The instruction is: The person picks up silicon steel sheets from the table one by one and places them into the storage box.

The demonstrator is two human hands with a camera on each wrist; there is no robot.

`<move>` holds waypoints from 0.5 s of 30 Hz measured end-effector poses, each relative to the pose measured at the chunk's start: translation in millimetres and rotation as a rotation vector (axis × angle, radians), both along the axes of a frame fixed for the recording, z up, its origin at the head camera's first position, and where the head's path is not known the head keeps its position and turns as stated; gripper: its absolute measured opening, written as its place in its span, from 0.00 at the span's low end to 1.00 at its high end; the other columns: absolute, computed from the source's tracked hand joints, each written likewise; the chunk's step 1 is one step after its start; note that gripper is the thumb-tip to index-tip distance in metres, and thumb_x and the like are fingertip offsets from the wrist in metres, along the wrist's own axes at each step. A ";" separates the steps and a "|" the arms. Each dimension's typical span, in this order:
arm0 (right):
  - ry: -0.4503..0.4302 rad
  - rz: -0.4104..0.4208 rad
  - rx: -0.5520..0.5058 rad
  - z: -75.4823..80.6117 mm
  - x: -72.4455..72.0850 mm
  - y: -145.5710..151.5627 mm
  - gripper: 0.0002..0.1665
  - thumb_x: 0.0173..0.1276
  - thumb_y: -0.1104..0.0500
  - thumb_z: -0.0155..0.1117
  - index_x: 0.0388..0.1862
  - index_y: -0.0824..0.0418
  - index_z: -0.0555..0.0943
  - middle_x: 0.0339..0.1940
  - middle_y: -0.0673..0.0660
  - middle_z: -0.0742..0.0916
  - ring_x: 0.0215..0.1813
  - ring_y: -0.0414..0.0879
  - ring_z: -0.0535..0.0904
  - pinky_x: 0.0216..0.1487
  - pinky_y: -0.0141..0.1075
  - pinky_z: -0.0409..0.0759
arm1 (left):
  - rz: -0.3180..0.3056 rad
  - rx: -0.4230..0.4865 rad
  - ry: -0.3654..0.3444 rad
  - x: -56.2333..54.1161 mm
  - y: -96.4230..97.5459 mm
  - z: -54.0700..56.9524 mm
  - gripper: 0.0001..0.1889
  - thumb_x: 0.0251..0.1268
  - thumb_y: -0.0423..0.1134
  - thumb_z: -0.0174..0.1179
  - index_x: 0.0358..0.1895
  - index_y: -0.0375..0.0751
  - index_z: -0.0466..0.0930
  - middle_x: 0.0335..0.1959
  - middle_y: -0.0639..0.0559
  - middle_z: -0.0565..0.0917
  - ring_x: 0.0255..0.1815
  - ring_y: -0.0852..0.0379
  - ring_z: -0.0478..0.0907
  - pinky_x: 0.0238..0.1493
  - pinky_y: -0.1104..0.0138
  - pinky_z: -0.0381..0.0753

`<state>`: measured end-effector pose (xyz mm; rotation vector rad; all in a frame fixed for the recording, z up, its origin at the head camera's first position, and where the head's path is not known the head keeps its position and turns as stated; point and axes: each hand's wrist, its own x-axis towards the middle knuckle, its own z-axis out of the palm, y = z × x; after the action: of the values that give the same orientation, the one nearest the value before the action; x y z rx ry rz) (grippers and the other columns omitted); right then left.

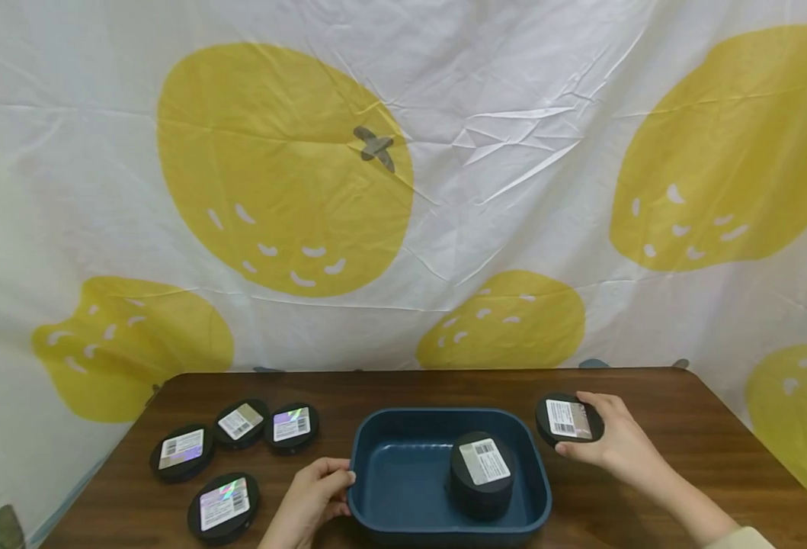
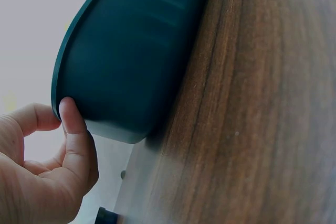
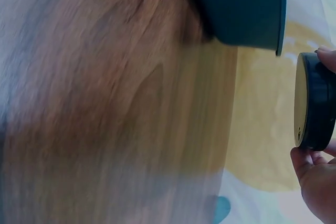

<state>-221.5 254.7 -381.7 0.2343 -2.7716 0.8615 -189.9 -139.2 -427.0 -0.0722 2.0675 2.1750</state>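
A dark blue rectangular bin (image 1: 403,503) stands at the front middle of the table. My left hand (image 1: 312,496) pinches its left rim between thumb and fingers, as the left wrist view also shows. Inside the bin, toward its right side, black round tins (image 1: 483,473) are stacked, the top one bearing a white label. To the right of the bin, my right hand (image 1: 616,435) grips another black round tin (image 1: 568,419) by its edge, label up. The right wrist view shows this tin (image 3: 315,100) raised off the table, its pale underside facing the table.
On the left of the wooden table (image 1: 348,389) lie several labelled black tins, among them one near the front (image 1: 223,507) and one farther back (image 1: 292,427). A white curtain (image 1: 499,229) with yellow fruit prints hangs behind the table.
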 end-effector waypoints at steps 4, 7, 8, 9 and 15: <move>0.017 0.018 -0.002 2.5 0.2 -7.0 0.53 0.42 0.43 0.76 0.61 0.72 0.67 0.57 0.72 0.69 0.52 0.63 0.71 0.47 0.53 0.72 | 0.002 0.002 -0.003 0.3 0.2 -0.3 0.18 0.57 0.31 0.53 0.48 0.19 0.69 0.24 0.50 0.75 0.23 0.59 0.72 0.25 0.70 0.76; 0.023 0.028 -0.003 4.6 1.1 -11.8 0.53 0.42 0.43 0.76 0.61 0.72 0.67 0.57 0.71 0.69 0.52 0.62 0.72 0.47 0.52 0.72 | 0.004 0.005 -0.004 0.4 0.5 -0.3 0.18 0.57 0.30 0.52 0.48 0.18 0.68 0.24 0.50 0.75 0.23 0.60 0.71 0.26 0.70 0.76; 0.023 0.031 -0.005 5.3 1.6 -13.6 0.53 0.42 0.43 0.76 0.61 0.72 0.68 0.57 0.71 0.69 0.52 0.62 0.72 0.47 0.51 0.72 | 0.005 0.004 -0.004 0.5 0.6 -0.2 0.18 0.57 0.30 0.52 0.48 0.18 0.68 0.24 0.50 0.75 0.23 0.60 0.71 0.26 0.70 0.76; 0.024 0.034 -0.008 5.8 2.2 -15.5 0.53 0.42 0.44 0.77 0.61 0.71 0.68 0.57 0.70 0.70 0.51 0.61 0.72 0.47 0.51 0.72 | 0.006 0.004 -0.004 0.6 0.7 -0.1 0.18 0.57 0.30 0.52 0.48 0.19 0.69 0.24 0.50 0.75 0.23 0.60 0.71 0.25 0.70 0.75; 0.009 0.058 -0.038 7.9 5.7 -30.2 0.52 0.41 0.45 0.78 0.61 0.70 0.69 0.57 0.69 0.70 0.50 0.58 0.73 0.47 0.47 0.72 | 0.019 0.002 -0.006 0.9 1.4 0.2 0.17 0.57 0.30 0.53 0.47 0.20 0.70 0.24 0.51 0.75 0.23 0.59 0.71 0.25 0.71 0.75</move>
<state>-215.8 224.4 -373.9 0.3130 -2.7500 0.9244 -189.0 -137.8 -426.7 -0.0982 2.0698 2.1852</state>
